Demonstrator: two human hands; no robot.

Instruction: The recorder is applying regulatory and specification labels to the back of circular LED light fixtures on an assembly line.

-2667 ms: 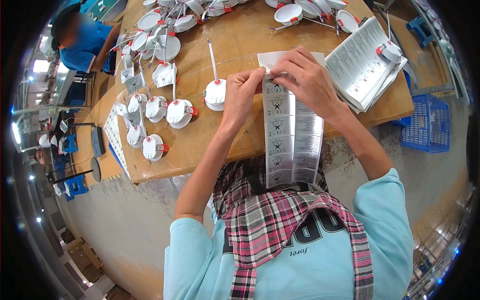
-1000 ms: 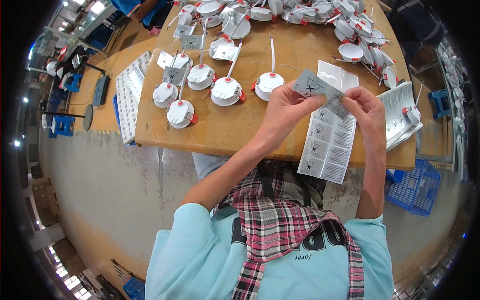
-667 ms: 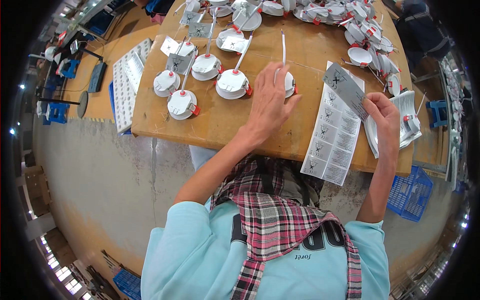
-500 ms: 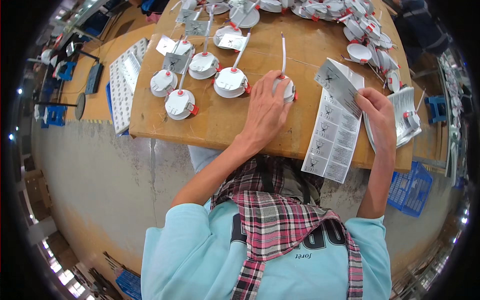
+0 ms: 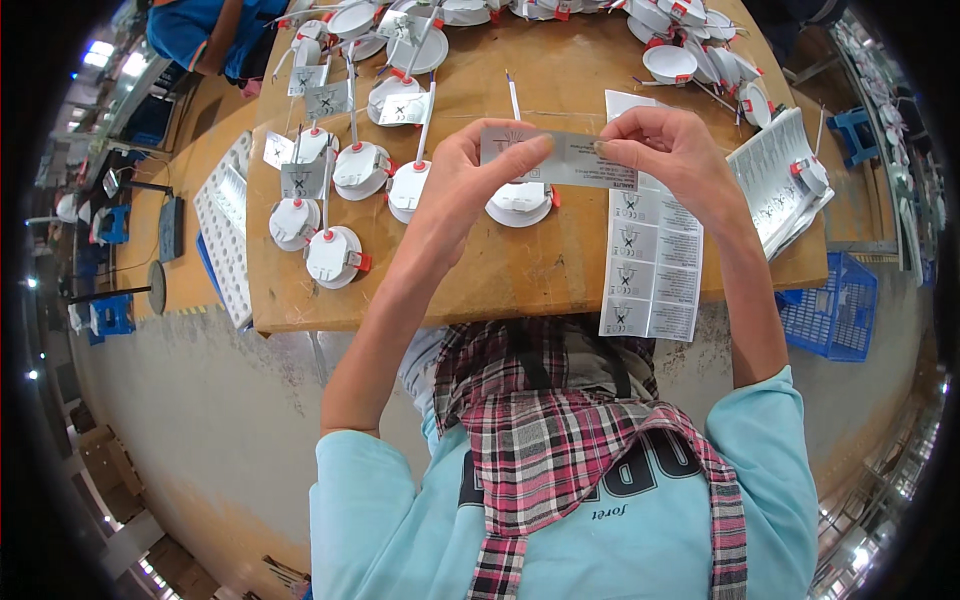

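Near the upper middle of the frame, both hands held a single grey printed label [image 5: 558, 160] stretched flat between them, raised above the wooden table [image 5: 520, 275]. The left hand [image 5: 462, 185] pinched the label's left end, its fingertips [image 5: 535, 147] closed onto the top edge with the thumb behind; the right hand [image 5: 668, 148] pinched the right end between thumb and forefinger, the other fingers curled. Directly below the label in the picture, partly hidden by the left hand, a round white lamp fitting [image 5: 520, 203] with a red clip lay on the table, a thin white wire [image 5: 513, 97] running from it toward the top of the frame. Just right of it, a long sheet of labels [image 5: 652, 265] hung over the table's near edge. Left of centre sat a cluster of similar white fittings [image 5: 335, 255], several already carrying small grey labels. A stack of booklets [image 5: 778, 175] lay toward the right edge, with a blue crate [image 5: 840, 310] beneath it on the floor. In the upper left corner another person in a blue top [image 5: 195, 35] stood at the table.
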